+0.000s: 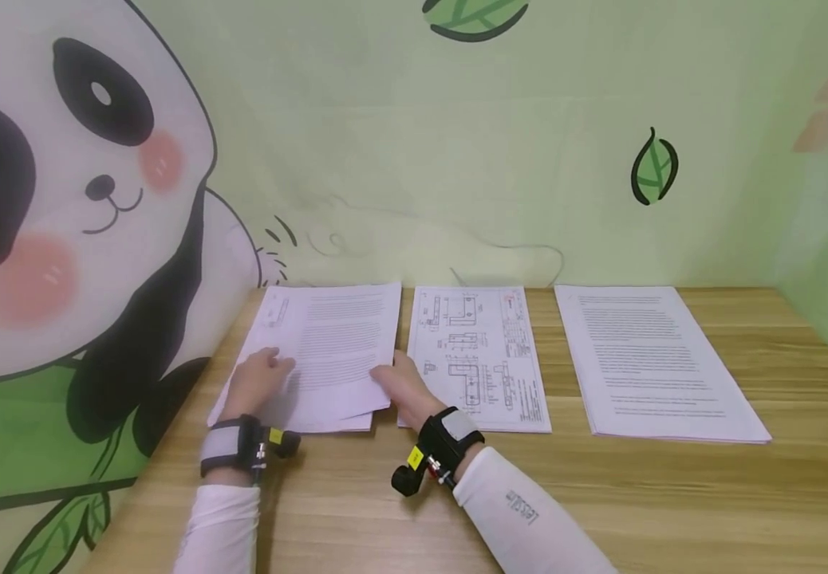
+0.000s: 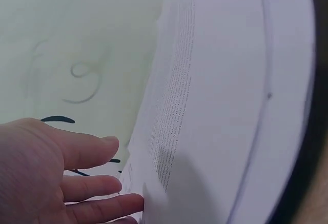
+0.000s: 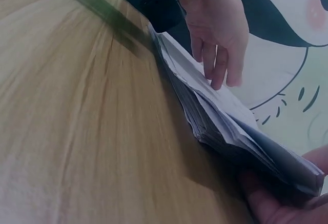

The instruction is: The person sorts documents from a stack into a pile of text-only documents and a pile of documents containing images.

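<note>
While left hand (image 1: 259, 381) presses, stack (image 1: 335, 351) lies beneath — flat.

3 paper stacks on the table (image 1: 672, 494): left stack (image 1: 335, 343), drawing stack (image 1: 479, 359) middle, right stack (image 1: 654, 363).

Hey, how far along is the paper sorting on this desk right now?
Done, apparently: the drawing sheets and the right text stack lie flat in a row on the desk. In hand: the left stack, left hand flat on top, right hand lifting its right edge. Left: probably squaring and laying that stack down.
</note>
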A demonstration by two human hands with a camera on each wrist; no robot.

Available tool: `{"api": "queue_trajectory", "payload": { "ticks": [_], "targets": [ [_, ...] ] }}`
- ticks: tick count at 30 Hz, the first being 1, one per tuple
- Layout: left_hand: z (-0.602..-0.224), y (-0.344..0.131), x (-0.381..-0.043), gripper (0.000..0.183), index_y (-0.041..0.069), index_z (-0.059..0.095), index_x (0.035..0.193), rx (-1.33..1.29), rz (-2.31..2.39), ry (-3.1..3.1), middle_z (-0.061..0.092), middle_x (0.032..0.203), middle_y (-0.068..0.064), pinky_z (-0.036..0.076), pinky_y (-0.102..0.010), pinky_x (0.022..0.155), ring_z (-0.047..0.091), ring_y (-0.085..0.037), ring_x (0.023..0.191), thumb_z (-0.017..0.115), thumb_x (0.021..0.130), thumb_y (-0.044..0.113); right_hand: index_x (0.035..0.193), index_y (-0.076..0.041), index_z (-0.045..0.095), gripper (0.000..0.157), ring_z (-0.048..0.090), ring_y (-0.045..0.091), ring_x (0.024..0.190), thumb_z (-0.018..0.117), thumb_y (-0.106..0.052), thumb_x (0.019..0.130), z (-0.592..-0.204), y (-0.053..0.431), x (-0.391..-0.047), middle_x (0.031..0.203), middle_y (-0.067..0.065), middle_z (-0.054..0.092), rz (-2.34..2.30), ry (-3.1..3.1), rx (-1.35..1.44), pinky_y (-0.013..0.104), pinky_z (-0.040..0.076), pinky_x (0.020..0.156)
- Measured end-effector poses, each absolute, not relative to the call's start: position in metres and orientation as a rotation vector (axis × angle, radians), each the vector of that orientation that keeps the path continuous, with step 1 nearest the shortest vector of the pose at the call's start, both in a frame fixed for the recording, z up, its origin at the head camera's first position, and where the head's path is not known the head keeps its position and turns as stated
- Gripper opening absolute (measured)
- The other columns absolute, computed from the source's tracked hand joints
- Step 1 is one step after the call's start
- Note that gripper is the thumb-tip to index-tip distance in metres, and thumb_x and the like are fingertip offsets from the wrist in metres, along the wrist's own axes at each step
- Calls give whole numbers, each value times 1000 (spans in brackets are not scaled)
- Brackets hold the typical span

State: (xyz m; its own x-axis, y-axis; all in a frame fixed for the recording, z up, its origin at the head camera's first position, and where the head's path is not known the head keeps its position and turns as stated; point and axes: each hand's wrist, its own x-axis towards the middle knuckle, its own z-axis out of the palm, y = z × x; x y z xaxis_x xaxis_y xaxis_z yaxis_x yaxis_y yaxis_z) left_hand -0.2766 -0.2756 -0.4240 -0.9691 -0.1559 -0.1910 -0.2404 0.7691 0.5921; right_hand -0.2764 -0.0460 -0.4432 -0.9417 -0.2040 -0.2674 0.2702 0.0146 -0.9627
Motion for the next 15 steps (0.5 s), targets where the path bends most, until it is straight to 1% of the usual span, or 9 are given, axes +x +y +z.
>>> {"api": "queue_trajectory", "payload": {
  "ticks": [3,7,11,13,15],
  "targets": [
    [-423,-272,-278,61,-6,32,141,-301,966,2838,41,139,-33,34,-60,104,38,-47,128,43,95,33,134,-3,45,48,58,21,93,45,-1,86,-441,-45,-277,116,13,61,-1969,2055,75,26,45,69],
    [-425,-271,-280,63,-4,28,143,-313,967,2804,37,142,-32,32,-60,105,35,-47,130,43,95,34,139,-3,40,52,57,22,92,38,1,88,-435,-46,-278,119,14,60,-1907,2171,75,25,45,65],
    [-428,-270,-281,67,-4,23,145,-296,944,2787,32,146,-31,30,-60,107,31,-47,132,44,94,35,140,-6,41,52,58,21,93,36,1,89,-433,-45,-279,121,13,60,-1921,2161,56,25,46,66],
    [-428,-269,-280,67,-5,23,144,-294,938,2799,32,145,-32,29,-60,107,31,-48,132,45,94,34,140,-7,41,52,59,21,94,37,-1,89,-433,-44,-280,122,13,60,-1934,2133,35,26,47,68],
    [-428,-268,-279,66,-5,24,144,-302,950,2806,32,145,-32,29,-60,107,31,-48,132,44,94,33,138,-7,44,49,59,22,95,37,-2,90,-432,-42,-282,122,13,61,-1918,2175,7,29,48,71]
  ]
}}
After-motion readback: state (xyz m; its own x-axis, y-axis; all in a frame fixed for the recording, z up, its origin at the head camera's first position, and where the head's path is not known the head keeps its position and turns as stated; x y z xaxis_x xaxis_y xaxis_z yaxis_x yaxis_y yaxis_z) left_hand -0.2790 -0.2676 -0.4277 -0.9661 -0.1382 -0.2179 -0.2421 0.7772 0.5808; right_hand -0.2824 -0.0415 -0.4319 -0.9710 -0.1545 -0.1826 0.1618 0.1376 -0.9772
